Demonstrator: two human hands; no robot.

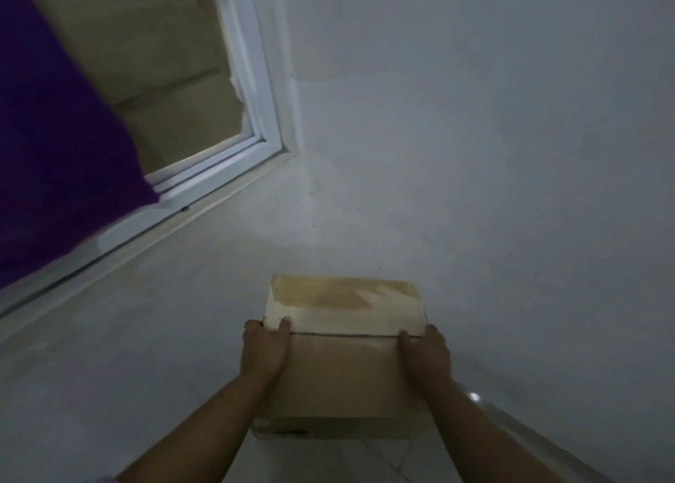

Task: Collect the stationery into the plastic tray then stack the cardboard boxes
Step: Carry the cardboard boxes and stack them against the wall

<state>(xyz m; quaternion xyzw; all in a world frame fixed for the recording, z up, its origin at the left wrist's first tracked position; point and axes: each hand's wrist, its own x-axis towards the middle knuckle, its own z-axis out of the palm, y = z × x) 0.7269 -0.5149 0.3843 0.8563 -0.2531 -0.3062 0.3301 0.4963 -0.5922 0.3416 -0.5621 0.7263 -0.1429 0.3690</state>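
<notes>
A brown cardboard box [343, 369] is in the lower middle of the view, close to a pale wall. Its taped top [343, 307] catches some light. My left hand [264, 347] grips the box's left upper edge, thumb over the top. My right hand [425, 354] grips the right upper edge the same way. A second, lower edge of cardboard [285, 432] shows right beneath the box; I cannot tell whether it is another box. No tray or stationery is in view.
The pale wall [475, 153] fills most of the view. A white window frame [255, 117] sits at upper left, partly covered by a purple curtain [54, 153]. A strip of tiled floor [365, 460] shows at the bottom. The room is dim.
</notes>
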